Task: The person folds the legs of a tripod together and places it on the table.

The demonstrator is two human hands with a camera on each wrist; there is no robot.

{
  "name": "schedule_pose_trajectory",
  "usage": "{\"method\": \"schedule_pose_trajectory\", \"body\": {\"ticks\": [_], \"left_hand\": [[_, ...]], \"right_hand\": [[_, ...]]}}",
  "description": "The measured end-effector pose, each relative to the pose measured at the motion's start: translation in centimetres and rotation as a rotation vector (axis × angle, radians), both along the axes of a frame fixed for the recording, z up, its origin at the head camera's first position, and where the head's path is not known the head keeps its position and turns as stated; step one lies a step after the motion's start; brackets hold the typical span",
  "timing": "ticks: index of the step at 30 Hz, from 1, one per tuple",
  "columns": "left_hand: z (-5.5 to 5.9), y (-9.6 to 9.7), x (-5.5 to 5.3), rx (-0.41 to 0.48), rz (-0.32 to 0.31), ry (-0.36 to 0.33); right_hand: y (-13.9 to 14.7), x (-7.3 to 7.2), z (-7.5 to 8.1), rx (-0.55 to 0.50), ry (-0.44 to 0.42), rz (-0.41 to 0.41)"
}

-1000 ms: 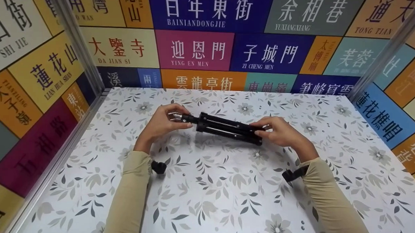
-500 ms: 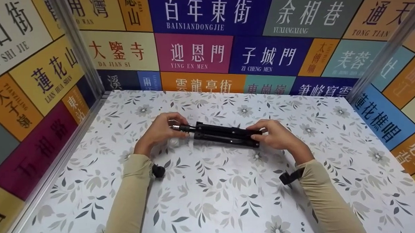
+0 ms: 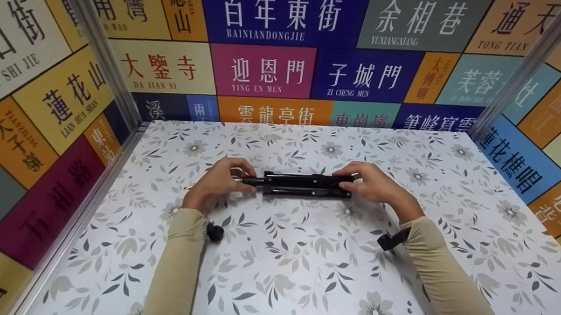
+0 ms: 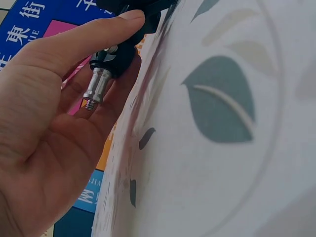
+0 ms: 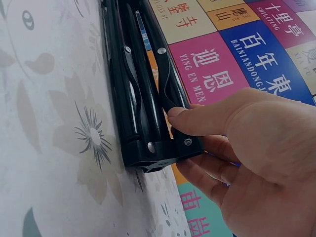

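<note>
A folded black mini tripod lies sideways, low over or on the floral tabletop, between both hands. My left hand pinches its narrow neck between thumb and fingers. In the left wrist view a silver threaded stud sticks out of the neck toward the palm of the left hand. My right hand grips the opposite end, by the leg tips. The right wrist view shows the thumb of the right hand on one leg, with fingers behind; the folded legs stay side by side.
The table is covered with a white floral sheet. Panels with printed street signs stand behind it and along both sides, with metal posts at the corners. Black wrist straps sit on both forearms.
The tripod has come down and nearer to me, and its left end has dropped so it lies closer to level. Both hands keep their hold; the left hand moved down with it.
</note>
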State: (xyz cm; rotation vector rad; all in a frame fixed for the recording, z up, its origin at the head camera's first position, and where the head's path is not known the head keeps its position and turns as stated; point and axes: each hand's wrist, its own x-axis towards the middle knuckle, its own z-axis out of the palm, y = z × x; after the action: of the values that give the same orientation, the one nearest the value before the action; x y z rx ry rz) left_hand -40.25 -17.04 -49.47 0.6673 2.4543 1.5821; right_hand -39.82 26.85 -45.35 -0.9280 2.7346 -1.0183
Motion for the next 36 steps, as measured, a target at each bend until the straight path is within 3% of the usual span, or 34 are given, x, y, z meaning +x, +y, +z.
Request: {"method": "schedule_pose_trajectory", "body": {"ticks": [12, 23, 32, 36], "left_hand": [[-0.23, -0.03, 0.09, 0.057, -0.033, -0.075], [-0.29, -0.09, 0.09, 0.074, -0.030, -0.070], [-0.57, -0.13, 0.20, 0.082, -0.006, -0.113], [-0.33, -0.06, 0.26, 0.043, 0.025, -0.094]], "right_hand": [[0.30, -0.03, -0.04, -0.007, -0.047, 0.009], [0.21, -0.10, 0.05, 0.007, -0.046, -0.001], [0.11, -0.03, -0.13, 0.002, -0.042, 0.009], [0.08, -0.11, -0.15, 0.007, -0.048, 0.005]]}}
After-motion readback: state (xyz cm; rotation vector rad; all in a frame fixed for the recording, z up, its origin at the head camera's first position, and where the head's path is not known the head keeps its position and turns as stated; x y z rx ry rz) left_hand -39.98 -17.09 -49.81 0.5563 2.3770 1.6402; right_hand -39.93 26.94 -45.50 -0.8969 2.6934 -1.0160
